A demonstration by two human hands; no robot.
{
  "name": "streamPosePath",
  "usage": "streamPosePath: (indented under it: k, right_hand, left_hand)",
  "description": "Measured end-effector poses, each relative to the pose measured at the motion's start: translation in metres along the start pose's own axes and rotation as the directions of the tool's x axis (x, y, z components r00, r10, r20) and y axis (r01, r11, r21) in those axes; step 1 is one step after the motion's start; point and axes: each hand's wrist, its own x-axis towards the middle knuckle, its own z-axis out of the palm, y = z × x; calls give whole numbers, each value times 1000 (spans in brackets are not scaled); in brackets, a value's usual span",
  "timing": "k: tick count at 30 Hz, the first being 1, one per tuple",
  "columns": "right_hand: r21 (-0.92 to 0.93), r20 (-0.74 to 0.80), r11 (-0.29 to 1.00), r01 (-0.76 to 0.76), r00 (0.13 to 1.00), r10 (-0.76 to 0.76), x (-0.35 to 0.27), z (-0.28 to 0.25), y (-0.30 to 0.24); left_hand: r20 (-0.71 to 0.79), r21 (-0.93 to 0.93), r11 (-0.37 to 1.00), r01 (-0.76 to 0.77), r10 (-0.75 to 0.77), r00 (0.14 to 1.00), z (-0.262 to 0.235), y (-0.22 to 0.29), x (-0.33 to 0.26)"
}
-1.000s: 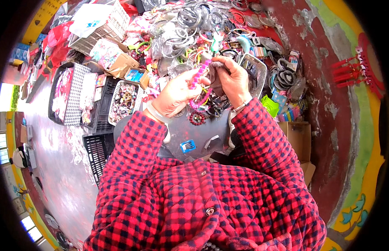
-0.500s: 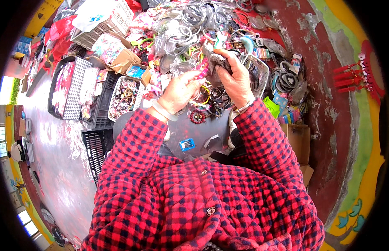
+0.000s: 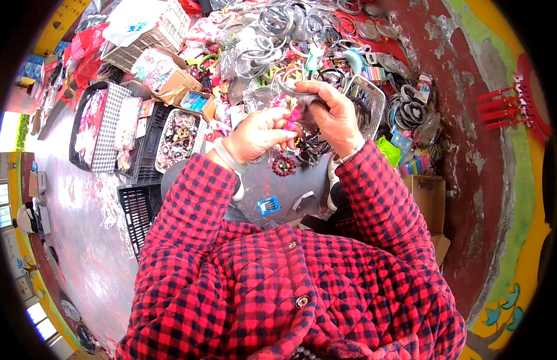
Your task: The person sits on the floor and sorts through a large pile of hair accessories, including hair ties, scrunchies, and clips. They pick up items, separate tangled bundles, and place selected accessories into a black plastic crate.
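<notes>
In front of me, my left hand [image 3: 254, 135] is closed, its fingers pinching a bright pink knobbly strip [image 3: 294, 115], whose kind I cannot make out. Close beside it, my right hand [image 3: 335, 117] curls its fingers round a grey fuzzy piece [image 3: 305, 99] that looks like soft cloth, mostly hidden by the hand. Just below both hands, a dark red bead bracelet [image 3: 283, 167] lies on the grey surface. Dark bands [image 3: 315, 139] are heaped under my right hand.
Piled accessories and hairbands [image 3: 275, 24] spread beyond my hands. A white basket of small trinkets [image 3: 199, 141] and a black crate [image 3: 134, 207] stand left. Another white basket [image 3: 377, 117] sits right, near an open cardboard box [image 3: 427, 201]. A blue card [image 3: 268, 206] lies below.
My left hand has shifted slightly right, its fingers curling in toward the right hand. The right fingers have folded over the grey fuzzy piece, so less of it shows.
</notes>
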Motion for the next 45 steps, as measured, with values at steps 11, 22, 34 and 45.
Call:
streamPosePath:
  k: [11, 22, 34, 45]
  right_hand:
    - [-266, -160, 956, 126, 972, -173, 3, 4, 7]
    - [-229, -69, 944, 239, 963, -261, -5, 19, 5]
    - [225, -27, 935, -274, 957, 288, -4, 3, 10]
    - [-268, -1, 883, 384, 917, -399, -5, 16, -10]
  left_hand:
    - [27, -55, 999, 2, 0, 1000, 1, 3, -3]
    - [-82, 99, 994, -41, 50, 995, -10, -15, 8]
    - [66, -72, 993, -91, 95, 993, -5, -7, 2]
    - [-51, -4, 999, -51, 50, 997, -11, -10, 1]
